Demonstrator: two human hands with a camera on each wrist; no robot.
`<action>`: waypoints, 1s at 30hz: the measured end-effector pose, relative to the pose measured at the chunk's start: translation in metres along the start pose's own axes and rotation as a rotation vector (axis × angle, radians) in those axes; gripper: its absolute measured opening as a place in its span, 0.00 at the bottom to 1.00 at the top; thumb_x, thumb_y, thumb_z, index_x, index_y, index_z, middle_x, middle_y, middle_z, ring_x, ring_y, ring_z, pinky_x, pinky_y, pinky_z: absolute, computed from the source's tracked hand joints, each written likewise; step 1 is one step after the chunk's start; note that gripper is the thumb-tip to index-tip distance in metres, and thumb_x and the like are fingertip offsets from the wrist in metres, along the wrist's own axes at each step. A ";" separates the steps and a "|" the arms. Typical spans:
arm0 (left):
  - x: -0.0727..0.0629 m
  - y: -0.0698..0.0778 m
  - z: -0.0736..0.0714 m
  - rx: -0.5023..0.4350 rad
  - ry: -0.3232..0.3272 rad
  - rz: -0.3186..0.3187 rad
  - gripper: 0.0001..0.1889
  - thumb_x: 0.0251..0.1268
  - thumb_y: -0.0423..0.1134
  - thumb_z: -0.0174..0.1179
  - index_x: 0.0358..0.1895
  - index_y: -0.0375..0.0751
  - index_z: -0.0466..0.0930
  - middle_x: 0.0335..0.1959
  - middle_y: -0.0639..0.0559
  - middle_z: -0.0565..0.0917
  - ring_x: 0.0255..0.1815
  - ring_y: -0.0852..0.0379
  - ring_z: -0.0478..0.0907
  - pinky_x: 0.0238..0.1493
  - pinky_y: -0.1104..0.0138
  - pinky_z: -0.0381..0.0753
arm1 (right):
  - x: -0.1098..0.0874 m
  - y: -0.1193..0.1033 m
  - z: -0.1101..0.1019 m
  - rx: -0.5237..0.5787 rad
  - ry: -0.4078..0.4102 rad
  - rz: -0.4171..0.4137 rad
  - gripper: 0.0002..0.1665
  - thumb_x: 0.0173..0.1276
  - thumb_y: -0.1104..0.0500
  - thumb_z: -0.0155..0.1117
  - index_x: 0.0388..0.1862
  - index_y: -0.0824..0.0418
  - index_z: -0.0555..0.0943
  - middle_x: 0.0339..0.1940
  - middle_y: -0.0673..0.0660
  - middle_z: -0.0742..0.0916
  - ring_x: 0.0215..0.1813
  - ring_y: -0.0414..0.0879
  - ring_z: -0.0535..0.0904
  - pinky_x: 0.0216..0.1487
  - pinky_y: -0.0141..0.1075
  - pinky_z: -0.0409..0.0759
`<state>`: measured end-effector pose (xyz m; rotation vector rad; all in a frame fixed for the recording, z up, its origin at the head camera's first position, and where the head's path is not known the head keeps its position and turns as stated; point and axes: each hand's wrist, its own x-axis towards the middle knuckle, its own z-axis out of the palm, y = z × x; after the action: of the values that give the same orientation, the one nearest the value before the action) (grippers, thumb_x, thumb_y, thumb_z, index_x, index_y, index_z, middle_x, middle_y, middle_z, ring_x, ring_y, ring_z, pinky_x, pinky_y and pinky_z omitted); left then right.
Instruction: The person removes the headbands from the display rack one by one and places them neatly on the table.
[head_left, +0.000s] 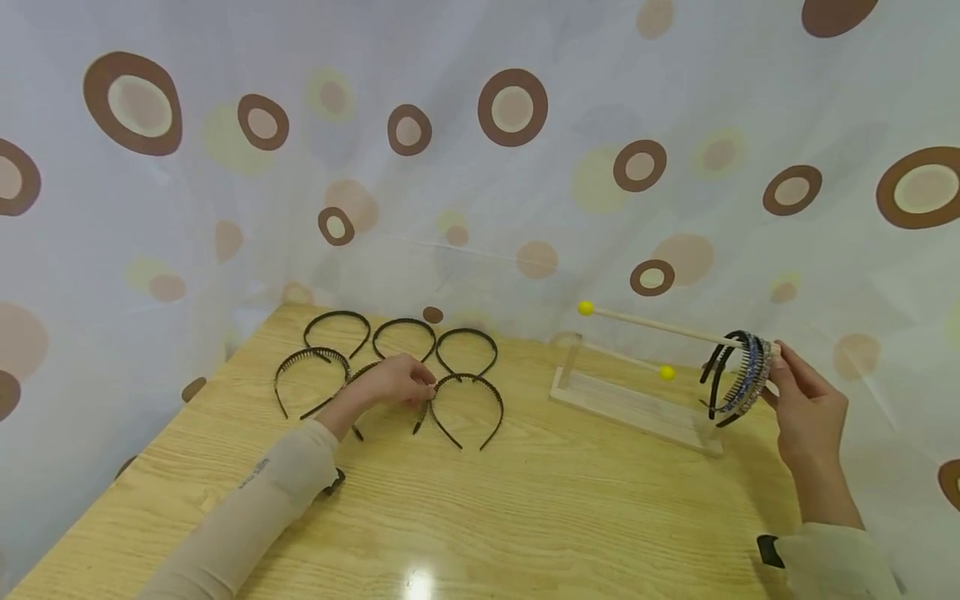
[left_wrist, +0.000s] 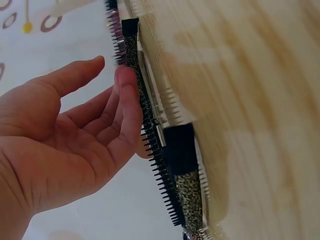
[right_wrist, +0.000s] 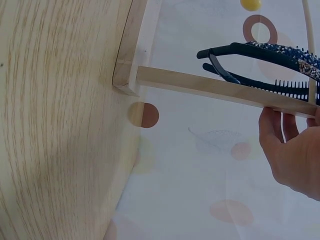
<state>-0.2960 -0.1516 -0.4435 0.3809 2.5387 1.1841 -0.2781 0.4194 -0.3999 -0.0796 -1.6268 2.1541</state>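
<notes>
My left hand (head_left: 393,379) is over the front row of toothed dark headbands on the table. In the left wrist view its fingers curve loosely, fingertips touching a glittery headband (left_wrist: 145,102), while the thumb stands apart. The front-right headband (head_left: 501,408) lies just beside that hand. At the right, my right hand (head_left: 810,408) pinches the upright end piece (right_wrist: 200,85) of a wooden stand (head_left: 637,408), near its top. Several headbands (head_left: 752,375), some black and some with blue or silver glitter, hang on the stand's rod (head_left: 660,323) beside that hand.
Three headbands lie in a back row, including a black headband (head_left: 467,331) at its right. Yellow balls cap the stand's rods, such as the upper ball (head_left: 586,308). A patterned curtain (head_left: 450,208) rises behind the wooden table (head_left: 525,517).
</notes>
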 end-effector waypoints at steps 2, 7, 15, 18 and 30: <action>0.000 0.001 0.001 0.007 0.008 0.003 0.22 0.75 0.36 0.61 0.65 0.26 0.76 0.48 0.45 0.85 0.39 0.50 0.84 0.45 0.57 0.84 | 0.000 -0.001 0.000 0.002 -0.001 0.000 0.25 0.71 0.60 0.69 0.67 0.58 0.81 0.59 0.49 0.84 0.48 0.36 0.85 0.43 0.28 0.82; -0.002 0.005 0.002 0.048 0.052 0.022 0.22 0.77 0.39 0.59 0.66 0.28 0.75 0.49 0.43 0.83 0.40 0.51 0.84 0.44 0.57 0.84 | -0.002 -0.001 0.000 -0.008 -0.015 0.001 0.25 0.72 0.60 0.68 0.67 0.57 0.81 0.60 0.49 0.83 0.48 0.36 0.84 0.44 0.28 0.81; -0.009 0.037 0.006 0.083 0.195 0.264 0.18 0.78 0.45 0.58 0.63 0.42 0.81 0.48 0.50 0.84 0.46 0.52 0.83 0.44 0.58 0.82 | 0.000 0.000 -0.001 -0.024 -0.021 -0.010 0.25 0.72 0.59 0.68 0.67 0.57 0.81 0.60 0.49 0.83 0.49 0.35 0.84 0.44 0.27 0.81; -0.011 0.056 0.011 0.060 0.251 0.354 0.17 0.78 0.47 0.58 0.62 0.45 0.82 0.48 0.53 0.84 0.46 0.55 0.82 0.46 0.58 0.82 | 0.002 -0.003 0.001 -0.021 -0.026 -0.012 0.26 0.72 0.60 0.68 0.68 0.58 0.79 0.58 0.48 0.84 0.49 0.35 0.84 0.43 0.28 0.81; 0.023 0.135 0.063 -0.081 0.207 0.567 0.17 0.78 0.51 0.58 0.61 0.48 0.82 0.47 0.58 0.84 0.44 0.62 0.81 0.45 0.65 0.82 | 0.003 0.006 -0.011 -0.069 -0.068 -0.053 0.28 0.72 0.60 0.67 0.71 0.58 0.77 0.64 0.46 0.82 0.55 0.33 0.81 0.47 0.27 0.80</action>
<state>-0.2787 -0.0160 -0.3811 1.0592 2.6253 1.5829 -0.2792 0.4288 -0.4085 0.0165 -1.7225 2.0819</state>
